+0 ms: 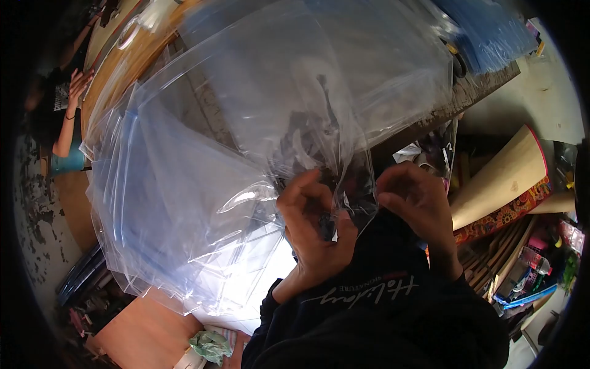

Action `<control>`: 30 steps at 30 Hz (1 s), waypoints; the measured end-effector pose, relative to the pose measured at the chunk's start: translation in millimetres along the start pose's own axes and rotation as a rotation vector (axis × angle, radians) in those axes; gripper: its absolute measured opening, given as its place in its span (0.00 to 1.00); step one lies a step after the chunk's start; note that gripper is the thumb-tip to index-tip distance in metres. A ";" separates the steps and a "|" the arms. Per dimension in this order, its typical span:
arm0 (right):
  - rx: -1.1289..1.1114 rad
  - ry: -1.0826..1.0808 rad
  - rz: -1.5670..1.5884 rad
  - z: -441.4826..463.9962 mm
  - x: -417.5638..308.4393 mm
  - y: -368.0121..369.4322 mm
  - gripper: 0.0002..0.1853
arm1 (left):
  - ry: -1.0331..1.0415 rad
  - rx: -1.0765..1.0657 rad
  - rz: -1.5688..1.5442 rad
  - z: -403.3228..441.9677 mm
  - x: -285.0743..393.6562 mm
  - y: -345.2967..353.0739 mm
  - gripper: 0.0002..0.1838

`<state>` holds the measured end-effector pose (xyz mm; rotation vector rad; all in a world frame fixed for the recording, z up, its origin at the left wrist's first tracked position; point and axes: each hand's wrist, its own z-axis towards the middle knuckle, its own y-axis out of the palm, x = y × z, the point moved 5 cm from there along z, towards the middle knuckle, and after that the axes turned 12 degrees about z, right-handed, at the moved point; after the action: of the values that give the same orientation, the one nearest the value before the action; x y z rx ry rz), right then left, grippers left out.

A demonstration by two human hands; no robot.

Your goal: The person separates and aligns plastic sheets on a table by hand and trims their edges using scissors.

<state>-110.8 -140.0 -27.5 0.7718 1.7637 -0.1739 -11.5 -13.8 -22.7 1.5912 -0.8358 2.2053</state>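
Observation:
A large clear plastic sheet [178,178] in several layers spreads over the table and hangs over its near side. Close to my body, my left hand [319,234] curls its fingers and thumb round a bunched part of the sheet. My right hand [421,200] is just to the right, thumb and forefinger pinched at the sheet's edge. Between the two hands the plastic is creased and shiny, and dark clothing shows through it. Glare hides some of the folds.
A wooden table [479,92] lies under the plastic, with blue plastic wrap [491,37] at its far right. Rolled material [510,175], wooden strips and small items crowd the right. Another person's hand [78,83] shows at upper left. A green plastic bag [211,346] lies below.

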 end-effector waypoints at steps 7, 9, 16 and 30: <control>-0.025 0.042 0.084 -3.2 6.3 10.1 0.10 | -0.033 0.052 -0.103 -2.8 -3.7 -1.3 0.31; -0.024 0.046 0.093 -2.7 6.1 10.9 0.09 | 0.029 0.020 -0.058 -2.8 -3.2 -0.8 0.31; 0.043 0.116 0.092 0.0 13.1 5.4 0.06 | 0.075 0.041 -0.071 -3.0 -2.6 0.2 0.31; 0.017 -0.107 0.060 33.0 -1.7 15.4 0.09 | 0.133 0.071 -0.108 -7.5 -2.5 -2.4 0.28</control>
<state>-75.1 -144.8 -33.2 0.8129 1.6380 -0.1868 -15.0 -7.1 -26.1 1.4654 -0.6256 2.2577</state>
